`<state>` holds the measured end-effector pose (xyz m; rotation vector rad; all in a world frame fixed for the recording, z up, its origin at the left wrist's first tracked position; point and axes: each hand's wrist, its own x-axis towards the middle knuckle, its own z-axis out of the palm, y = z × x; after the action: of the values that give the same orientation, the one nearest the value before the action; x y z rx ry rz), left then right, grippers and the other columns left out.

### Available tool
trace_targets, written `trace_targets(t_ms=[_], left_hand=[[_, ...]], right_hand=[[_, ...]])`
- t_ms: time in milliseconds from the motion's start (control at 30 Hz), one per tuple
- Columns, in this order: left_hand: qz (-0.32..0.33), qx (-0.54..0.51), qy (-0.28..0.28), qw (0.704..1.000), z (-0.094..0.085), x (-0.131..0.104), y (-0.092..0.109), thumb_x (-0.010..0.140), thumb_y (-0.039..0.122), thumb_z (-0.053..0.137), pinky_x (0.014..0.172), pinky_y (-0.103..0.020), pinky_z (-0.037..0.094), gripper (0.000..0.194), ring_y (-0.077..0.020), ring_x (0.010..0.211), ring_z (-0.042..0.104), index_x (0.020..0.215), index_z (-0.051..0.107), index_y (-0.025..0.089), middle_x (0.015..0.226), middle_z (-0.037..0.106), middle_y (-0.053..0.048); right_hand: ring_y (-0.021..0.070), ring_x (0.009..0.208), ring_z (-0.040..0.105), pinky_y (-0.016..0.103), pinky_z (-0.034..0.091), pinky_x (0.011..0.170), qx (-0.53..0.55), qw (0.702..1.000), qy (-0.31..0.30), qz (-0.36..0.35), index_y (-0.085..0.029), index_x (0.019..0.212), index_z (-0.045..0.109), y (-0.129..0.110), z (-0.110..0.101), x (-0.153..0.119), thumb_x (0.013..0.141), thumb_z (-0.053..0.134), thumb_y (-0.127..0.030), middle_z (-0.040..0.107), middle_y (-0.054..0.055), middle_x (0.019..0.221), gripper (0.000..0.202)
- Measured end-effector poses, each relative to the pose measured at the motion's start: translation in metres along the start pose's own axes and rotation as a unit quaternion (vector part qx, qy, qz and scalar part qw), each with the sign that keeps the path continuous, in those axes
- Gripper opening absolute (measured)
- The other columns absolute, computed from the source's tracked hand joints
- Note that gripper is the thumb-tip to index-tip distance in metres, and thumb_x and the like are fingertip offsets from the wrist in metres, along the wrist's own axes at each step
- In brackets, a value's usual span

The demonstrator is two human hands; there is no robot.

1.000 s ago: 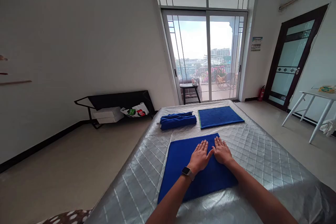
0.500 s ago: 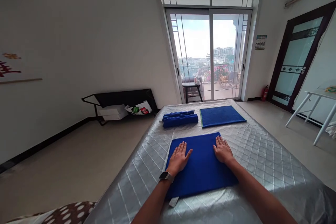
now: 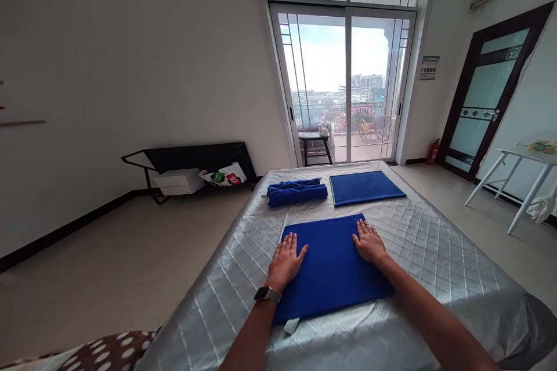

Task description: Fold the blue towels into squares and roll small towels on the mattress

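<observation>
A blue folded towel (image 3: 333,269) lies flat on the silver quilted cover in front of me, a small white tag sticking out at its near left corner. My left hand (image 3: 285,261) rests open along the towel's left edge, fingers pointing away from me and thumb spread. On the right edge lies my right hand (image 3: 369,242), also flat and open. Beyond them are a rolled blue towel (image 3: 297,193) at the left and another flat blue towel (image 3: 366,188) with a green edge at the right.
The silver quilted cover (image 3: 226,290) spreads over a bed-like surface. A black bench (image 3: 195,162) with white boxes stands by the left wall. Glass sliding doors (image 3: 347,87) are at the back, a white stool (image 3: 524,156) at the right. Brown dotted fabric (image 3: 108,352) shows lower left.
My left hand has slid slightly left, toward the towel's left edge. My right hand stays flat on the right edge. The view has shifted a little.
</observation>
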<state>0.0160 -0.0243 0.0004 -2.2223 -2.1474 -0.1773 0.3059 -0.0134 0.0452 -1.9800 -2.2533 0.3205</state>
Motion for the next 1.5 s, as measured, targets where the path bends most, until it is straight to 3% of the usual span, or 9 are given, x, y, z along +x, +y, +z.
trace_targets(t_ms=[600, 867, 1100, 1200, 1367, 1433, 1500], left_hand=[[0.000, 0.037, 0.010, 0.999, 0.008, 0.000, -0.007, 0.099, 0.057, 0.018, 0.120, -0.044, 0.026, 0.076, -0.0284, 0.149, 0.028, 0.153, 0.032, 0.006, 0.159, 0.031, -0.017], [0.010, 0.041, 0.012, 0.999, 0.011, -0.001, -0.006, 0.100, 0.054, 0.018, 0.120, -0.044, 0.027, 0.074, -0.0290, 0.148, 0.030, 0.152, 0.033, 0.003, 0.159, 0.031, -0.019], [-0.001, 0.052, -0.023, 0.998, 0.007, 0.008, -0.011, 0.098, 0.060, 0.019, 0.119, -0.047, 0.027, 0.079, -0.0319, 0.148, 0.029, 0.151, 0.036, 0.004, 0.158, 0.033, -0.021], [0.015, 0.039, -0.029, 0.999, -0.002, 0.023, 0.014, 0.097, 0.064, 0.017, 0.119, -0.049, 0.028, 0.083, -0.0340, 0.147, 0.031, 0.148, 0.042, 0.004, 0.156, 0.037, -0.021], [0.179, -0.046, 0.025, 0.982, -0.004, 0.057, 0.115, 0.101, 0.055, 0.018, 0.119, -0.048, 0.029, 0.069, -0.0295, 0.147, 0.033, 0.150, 0.042, 0.014, 0.155, 0.043, -0.014], [0.204, -0.070, 0.023, 0.976, 0.000, 0.068, 0.151, 0.102, 0.051, 0.018, 0.118, -0.049, 0.030, 0.064, -0.0288, 0.145, 0.036, 0.150, 0.042, 0.015, 0.153, 0.045, -0.015], [0.201, -0.081, 0.012, 0.976, 0.004, 0.074, 0.170, 0.103, 0.049, 0.019, 0.118, -0.049, 0.030, 0.063, -0.0281, 0.145, 0.038, 0.150, 0.042, 0.016, 0.152, 0.046, -0.015]], right_hand=[[0.0185, 0.153, 0.007, 0.038, 0.004, 0.123, 0.028, 0.999, -0.019, 0.011, -0.006, 0.158, 0.016, -0.001, 0.004, 0.006, 0.101, 0.020, -0.044, 0.013, 0.010, 0.165, 0.069], [0.0184, 0.153, 0.007, 0.039, 0.004, 0.122, 0.028, 0.999, -0.023, -0.002, -0.006, 0.158, 0.019, -0.004, -0.013, 0.034, 0.101, 0.021, -0.045, 0.016, 0.011, 0.164, 0.068], [0.0172, 0.153, 0.008, 0.036, 0.006, 0.122, 0.022, 1.000, -0.007, 0.008, -0.006, 0.158, 0.017, 0.003, 0.000, 0.042, 0.102, 0.021, -0.043, 0.016, 0.011, 0.164, 0.067], [0.0176, 0.153, 0.009, 0.036, 0.006, 0.122, 0.020, 1.000, 0.005, 0.006, -0.005, 0.157, 0.019, 0.003, 0.004, 0.042, 0.102, 0.021, -0.043, 0.017, 0.010, 0.164, 0.067], [0.0192, 0.152, 0.012, 0.037, 0.009, 0.122, 0.013, 1.000, 0.019, 0.000, -0.005, 0.157, 0.021, 0.005, 0.009, 0.044, 0.100, 0.024, -0.037, 0.020, 0.011, 0.163, 0.065], [0.0190, 0.152, 0.012, 0.037, 0.010, 0.122, 0.002, 1.000, 0.019, -0.011, -0.008, 0.157, 0.022, 0.008, 0.011, 0.044, 0.099, 0.027, -0.032, 0.020, 0.010, 0.163, 0.064], [0.0182, 0.152, 0.011, 0.036, 0.010, 0.122, -0.008, 1.000, 0.015, -0.019, -0.009, 0.157, 0.023, 0.010, 0.012, 0.044, 0.098, 0.027, -0.029, 0.020, 0.009, 0.164, 0.063]])
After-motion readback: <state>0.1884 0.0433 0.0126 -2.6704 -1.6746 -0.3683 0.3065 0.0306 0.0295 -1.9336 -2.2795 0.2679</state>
